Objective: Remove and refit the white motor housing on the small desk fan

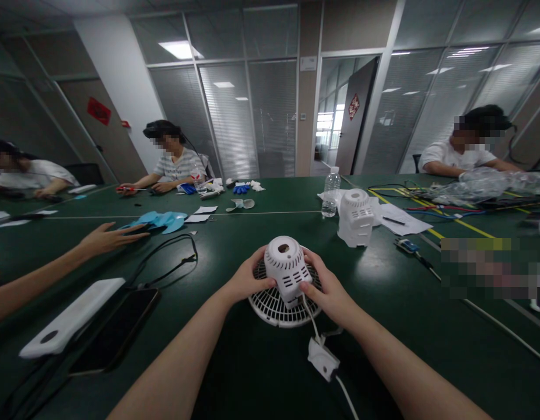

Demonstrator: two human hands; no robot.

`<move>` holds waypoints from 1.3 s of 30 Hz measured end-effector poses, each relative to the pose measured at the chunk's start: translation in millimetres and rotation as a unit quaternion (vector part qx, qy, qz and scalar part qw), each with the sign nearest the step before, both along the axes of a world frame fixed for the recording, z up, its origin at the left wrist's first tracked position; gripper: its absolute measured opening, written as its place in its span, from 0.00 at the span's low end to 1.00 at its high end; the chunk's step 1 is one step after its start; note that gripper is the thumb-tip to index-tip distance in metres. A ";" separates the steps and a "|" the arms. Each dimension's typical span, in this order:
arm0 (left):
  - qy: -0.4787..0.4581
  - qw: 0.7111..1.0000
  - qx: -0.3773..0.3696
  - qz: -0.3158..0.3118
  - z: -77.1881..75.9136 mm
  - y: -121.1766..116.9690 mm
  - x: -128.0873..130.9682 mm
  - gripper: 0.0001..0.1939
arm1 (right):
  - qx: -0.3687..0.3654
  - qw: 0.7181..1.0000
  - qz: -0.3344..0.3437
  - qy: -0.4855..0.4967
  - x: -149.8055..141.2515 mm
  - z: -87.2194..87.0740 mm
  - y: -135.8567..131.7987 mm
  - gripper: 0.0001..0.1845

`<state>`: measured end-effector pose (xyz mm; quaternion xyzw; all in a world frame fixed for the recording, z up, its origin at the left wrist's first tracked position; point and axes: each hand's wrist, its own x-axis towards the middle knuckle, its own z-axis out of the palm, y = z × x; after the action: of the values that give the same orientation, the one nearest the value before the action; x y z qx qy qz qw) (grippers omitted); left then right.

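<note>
A white fan motor housing [284, 262] with slotted vents stands over a round white fan grille [274, 315] on the green table. My left hand [248, 277] grips the housing from its left side, thumb on the front. From the right, my right hand [329, 289] holds the same housing, its thumb near the lower vents. The fingers behind the housing are partly hidden. A white cord [311, 315] runs down from the housing to a small white switch box [323, 357] lying on the table in front of my right forearm.
Beyond my right hand stand another white housing [356, 219] and a water bottle [330, 192]. At left lie a white power bank-like block [77, 315], a dark phone [119, 329] and black cables [165, 262]. A co-worker's hand [112, 238] reaches toward blue pieces [165, 220]. Other people sit around the table.
</note>
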<state>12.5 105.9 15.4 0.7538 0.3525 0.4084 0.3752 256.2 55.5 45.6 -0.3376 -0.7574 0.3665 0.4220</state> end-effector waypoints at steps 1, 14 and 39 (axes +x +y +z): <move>0.001 1.000 0.000 -0.001 0.0 -0.5 0.2 0.44 | -0.003 1.000 -0.002 -0.003 -0.2 0.6 -0.5 0.36; 0.018 1.000 -0.007 0.003 2.5 -2.5 5.5 0.44 | -0.020 1.000 -0.016 -0.013 1.6 -1.2 0.7 0.38; 0.028 0.998 0.055 0.006 3.7 -5.5 10.2 0.42 | -0.046 0.998 0.006 0.035 3.5 -4.7 4.4 0.34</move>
<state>22.6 100.4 19.1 0.7828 0.3440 0.4077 0.3204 259.8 59.9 40.9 -0.3395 -0.7262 0.4152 0.4301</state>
